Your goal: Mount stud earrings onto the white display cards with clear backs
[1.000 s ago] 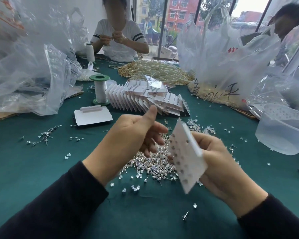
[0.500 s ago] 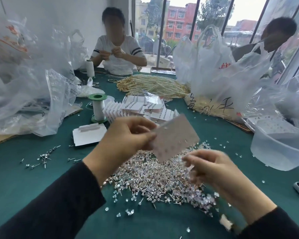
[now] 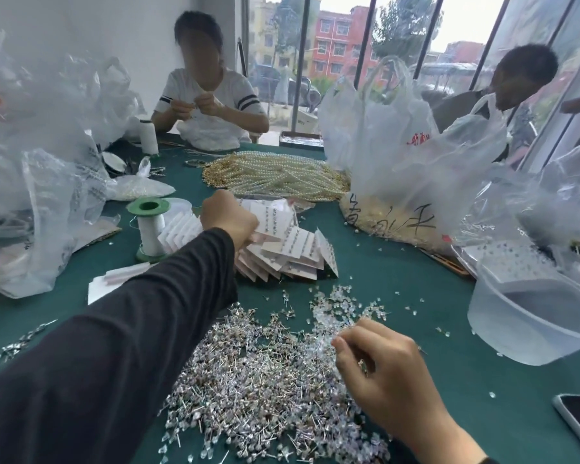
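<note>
Left hand [image 3: 230, 219]: fingers curled down onto stacked display cards [image 3: 283, 251]; grip on a card unclear. Right hand [image 3: 382, 370]: fingers bunched over stud earrings [image 3: 258, 380], near clear backs [image 3: 342, 306]; hold unclear. Advised: seat card squarely in the fanned row; lift one stud only.

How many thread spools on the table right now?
2. The green-capped spool stands left of the card pile; the white spool stands farther back, near the seated person. Bags may hide others.
</note>
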A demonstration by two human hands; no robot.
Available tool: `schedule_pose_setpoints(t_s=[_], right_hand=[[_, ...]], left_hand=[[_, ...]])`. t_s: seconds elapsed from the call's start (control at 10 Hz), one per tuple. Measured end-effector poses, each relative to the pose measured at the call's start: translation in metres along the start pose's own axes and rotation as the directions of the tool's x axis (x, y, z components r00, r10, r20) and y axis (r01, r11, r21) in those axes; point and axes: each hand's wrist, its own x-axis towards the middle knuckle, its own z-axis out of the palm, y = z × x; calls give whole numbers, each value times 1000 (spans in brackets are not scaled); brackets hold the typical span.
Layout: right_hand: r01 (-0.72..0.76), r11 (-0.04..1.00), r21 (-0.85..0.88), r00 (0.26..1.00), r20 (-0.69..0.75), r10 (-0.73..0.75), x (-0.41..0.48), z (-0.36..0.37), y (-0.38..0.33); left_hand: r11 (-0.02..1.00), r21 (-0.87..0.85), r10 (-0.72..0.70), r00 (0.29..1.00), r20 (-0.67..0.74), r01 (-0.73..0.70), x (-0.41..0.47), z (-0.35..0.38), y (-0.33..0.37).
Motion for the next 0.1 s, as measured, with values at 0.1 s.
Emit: schedule_pose_setpoints(t_s=[0.1], right_hand=[[-7, 1000, 20, 1000, -9, 8, 1, 0, -4]], left_hand=[[979, 150, 144, 989, -31, -137, -4, -11, -1]])
